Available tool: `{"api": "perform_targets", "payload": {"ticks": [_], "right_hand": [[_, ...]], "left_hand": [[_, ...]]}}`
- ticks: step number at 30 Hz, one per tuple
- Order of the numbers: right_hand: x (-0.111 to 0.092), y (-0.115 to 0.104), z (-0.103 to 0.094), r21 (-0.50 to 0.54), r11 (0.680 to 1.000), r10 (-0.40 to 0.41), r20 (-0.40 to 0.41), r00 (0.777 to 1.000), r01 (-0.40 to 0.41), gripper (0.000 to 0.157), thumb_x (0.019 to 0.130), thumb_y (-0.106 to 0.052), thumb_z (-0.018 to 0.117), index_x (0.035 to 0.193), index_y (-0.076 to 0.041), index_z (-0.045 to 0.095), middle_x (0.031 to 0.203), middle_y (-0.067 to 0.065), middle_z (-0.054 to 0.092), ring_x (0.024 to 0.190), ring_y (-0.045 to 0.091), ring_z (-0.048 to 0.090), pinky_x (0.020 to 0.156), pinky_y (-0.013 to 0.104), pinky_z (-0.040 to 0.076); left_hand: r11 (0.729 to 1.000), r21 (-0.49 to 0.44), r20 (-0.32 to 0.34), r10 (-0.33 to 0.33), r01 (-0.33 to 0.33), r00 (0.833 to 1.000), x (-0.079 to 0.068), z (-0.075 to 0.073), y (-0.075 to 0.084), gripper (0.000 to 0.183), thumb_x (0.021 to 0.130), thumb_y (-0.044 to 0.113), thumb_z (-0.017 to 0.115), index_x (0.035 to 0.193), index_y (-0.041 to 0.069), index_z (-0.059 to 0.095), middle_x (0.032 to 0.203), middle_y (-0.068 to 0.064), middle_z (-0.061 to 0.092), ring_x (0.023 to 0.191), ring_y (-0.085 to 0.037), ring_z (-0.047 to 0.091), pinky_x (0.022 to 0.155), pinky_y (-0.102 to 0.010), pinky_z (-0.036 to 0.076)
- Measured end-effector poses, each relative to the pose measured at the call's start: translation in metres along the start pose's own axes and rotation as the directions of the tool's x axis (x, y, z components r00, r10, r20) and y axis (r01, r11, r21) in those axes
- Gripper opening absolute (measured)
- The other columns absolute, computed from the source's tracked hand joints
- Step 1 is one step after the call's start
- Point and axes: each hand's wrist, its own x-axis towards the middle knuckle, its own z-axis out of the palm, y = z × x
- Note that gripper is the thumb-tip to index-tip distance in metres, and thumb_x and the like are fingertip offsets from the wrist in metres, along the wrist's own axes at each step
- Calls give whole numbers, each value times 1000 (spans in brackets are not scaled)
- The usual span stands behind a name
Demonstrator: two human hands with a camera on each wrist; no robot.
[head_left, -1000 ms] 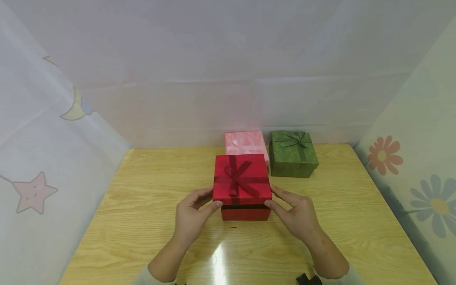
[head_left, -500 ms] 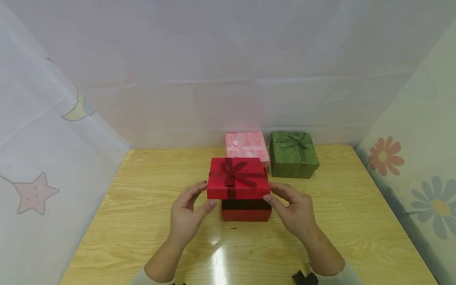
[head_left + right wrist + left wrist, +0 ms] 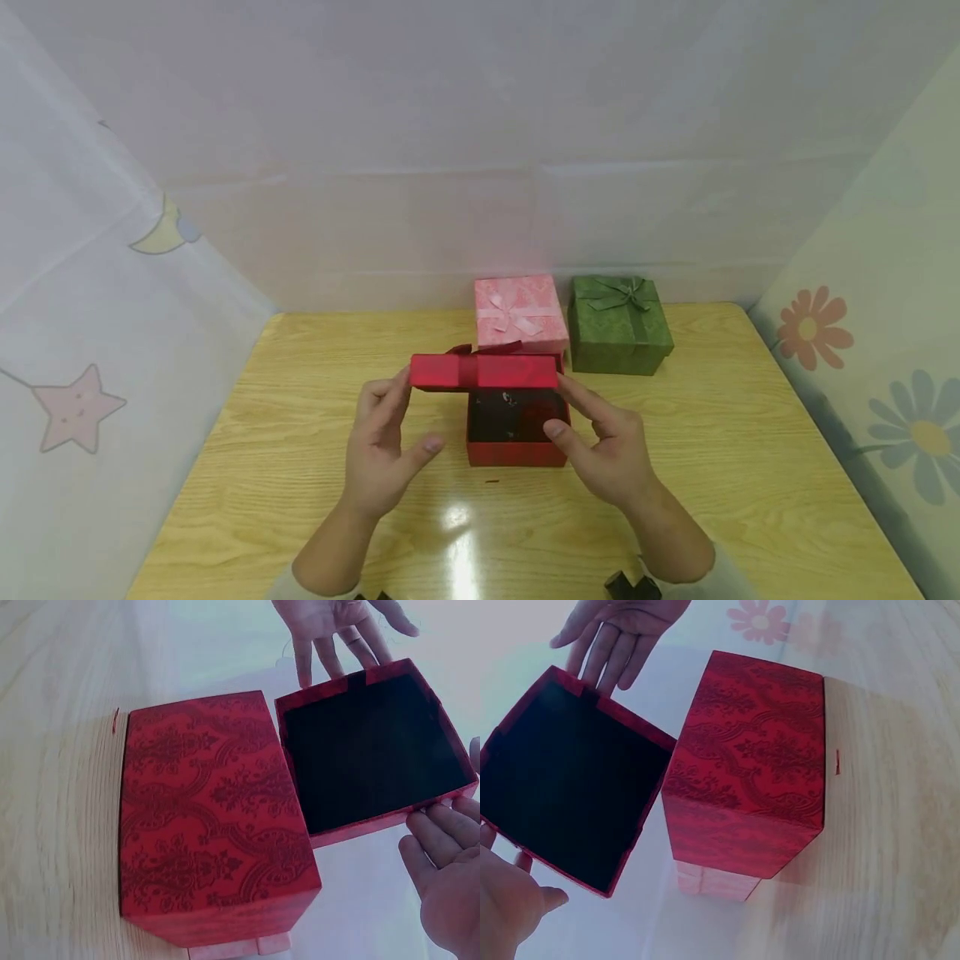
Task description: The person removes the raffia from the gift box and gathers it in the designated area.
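Between my two hands the red gift box lid (image 3: 513, 372), with a dark red ribbon bow, is tipped so its front side faces the head camera. Straight fingers of my left hand (image 3: 377, 454) press its left side, the thumb sticking out free. My right hand (image 3: 617, 454) presses the opposite side with extended fingers; that thumb also stays off the lid. Below it the red patterned box base (image 3: 517, 455) rests on the table, its dark inside partly showing with small pale spots. Both wrist views show the lid's black inside (image 3: 570, 780) beyond the base.
A pink gift box (image 3: 517, 308) with a bow stands behind the red base. To its right is a green gift box (image 3: 618, 329). A small dark red sliver (image 3: 492, 481) lies before the base on the wooden table (image 3: 300, 417). Patterned cloth hangs around.
The lid came up off the base, shifted left and tilted, uncovering the base's dark inside. Both thumbs have left the lid. The pink and green boxes stay put.
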Motion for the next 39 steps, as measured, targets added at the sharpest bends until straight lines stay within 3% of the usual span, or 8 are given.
{"api": "perform_targets", "payload": {"ticks": [8,16,23,31,37,39], "right_hand": [[4,-4,8,7,1000,-19,49,999,19,58,90,5,77,143,11,54,127,32,66,118,33,69,104,32,53],[5,-4,15,46,998,42,103,994,-47,68,86,14,75,148,9,48,135,27,64,120,34,67,102,32,54],[2,0,25,2,998,63,135,989,-64,71,82,12,79,147,7,51,136,25,64,123,32,66,105,30,53],[-2,-1,36,-61,986,162,234,959,-152,81,83,-7,87,154,-5,47,152,13,54,136,29,56,113,31,45],[-3,-1,45,-68,982,190,324,927,-177,106,78,-43,91,162,-8,35,163,9,41,146,29,45,117,41,43],[-3,-1,48,-81,983,184,358,916,-166,118,73,-48,93,164,-7,30,166,10,35,148,30,41,118,45,41]], "left_hand": [[997,0,21,82,-82,996,5,-12,-1,77,93,12,80,148,-19,36,142,-33,40,140,-38,38,122,-52,33],[998,-55,59,43,-40,997,0,-31,2,80,90,3,80,151,-18,32,154,-31,39,144,-40,36,115,-44,44],[997,-55,106,-49,55,993,-7,-50,5,87,89,-1,80,157,-12,25,157,-33,35,141,-41,36,100,-36,51],[982,-151,134,-93,113,987,-14,-69,11,87,92,-4,76,158,-12,20,163,-32,27,142,-39,32,101,-34,50],[947,-275,180,-121,168,976,-19,-84,15,88,95,-3,73,156,-17,11,167,-31,16,153,-38,23,113,-37,47],[935,-299,189,-137,190,972,-21,-86,17,88,95,-1,73,154,-20,10,167,-32,13,154,-38,22,113,-38,47]]}}
